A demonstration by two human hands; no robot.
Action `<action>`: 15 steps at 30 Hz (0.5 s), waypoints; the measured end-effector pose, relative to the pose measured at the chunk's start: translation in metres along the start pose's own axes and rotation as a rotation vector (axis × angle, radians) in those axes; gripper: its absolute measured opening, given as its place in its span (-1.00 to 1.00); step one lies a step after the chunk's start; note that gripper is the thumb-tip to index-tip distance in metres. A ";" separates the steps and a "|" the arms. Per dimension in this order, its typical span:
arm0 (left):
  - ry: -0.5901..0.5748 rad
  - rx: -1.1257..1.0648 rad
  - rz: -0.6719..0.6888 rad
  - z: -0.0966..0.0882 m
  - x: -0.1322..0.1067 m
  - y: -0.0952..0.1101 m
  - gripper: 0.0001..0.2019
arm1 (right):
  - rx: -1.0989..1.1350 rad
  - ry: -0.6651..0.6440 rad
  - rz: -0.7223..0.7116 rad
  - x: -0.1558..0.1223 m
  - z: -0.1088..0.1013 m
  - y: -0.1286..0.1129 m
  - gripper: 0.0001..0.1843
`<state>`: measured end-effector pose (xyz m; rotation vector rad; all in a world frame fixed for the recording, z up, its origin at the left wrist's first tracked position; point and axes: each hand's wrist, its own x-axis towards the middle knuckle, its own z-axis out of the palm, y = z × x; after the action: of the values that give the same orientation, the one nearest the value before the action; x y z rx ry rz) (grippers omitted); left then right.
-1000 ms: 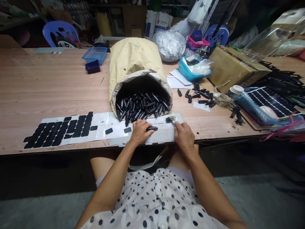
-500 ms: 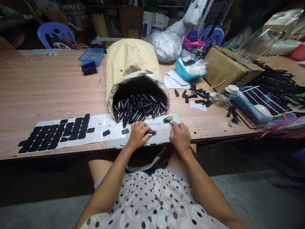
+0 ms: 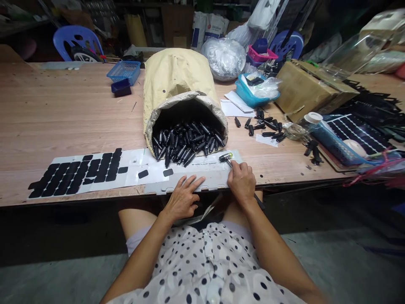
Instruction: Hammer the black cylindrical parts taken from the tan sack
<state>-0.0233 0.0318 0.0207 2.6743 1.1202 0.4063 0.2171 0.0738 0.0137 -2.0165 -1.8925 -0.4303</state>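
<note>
The right grip (image 3: 241, 182) clasps a metal-shafted hammer (image 3: 225, 158), its head over a flat pale board (image 3: 217, 179); the left grip (image 3: 182, 199) is released, fingers splayed at the edge of the wood-grained table (image 3: 76, 114). Beyond, glossy, tapered black pieces (image 3: 185, 145) lie at the mouth of a creased buff sack (image 3: 180, 71).

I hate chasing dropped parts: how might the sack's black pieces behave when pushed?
The black pieces would likely roll, being rounded and elongated. Their glossy surfaces may slip. Loosely heaped in the sack, several could tumble.
</note>
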 end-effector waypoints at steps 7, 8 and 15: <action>0.042 0.084 0.010 0.011 -0.012 0.004 -0.94 | -0.018 -0.007 -0.015 -0.001 -0.001 0.001 -0.64; 0.049 0.088 0.004 0.012 -0.014 0.005 -0.93 | -0.020 -0.008 -0.015 -0.001 -0.001 0.001 -0.64; 0.099 0.070 -0.053 0.021 -0.017 0.010 -0.88 | -0.013 -0.006 -0.011 0.000 -0.001 0.002 -0.65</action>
<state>-0.0213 0.0112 0.0006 2.7040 1.2525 0.5047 0.2187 0.0732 0.0148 -2.0190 -1.9100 -0.4403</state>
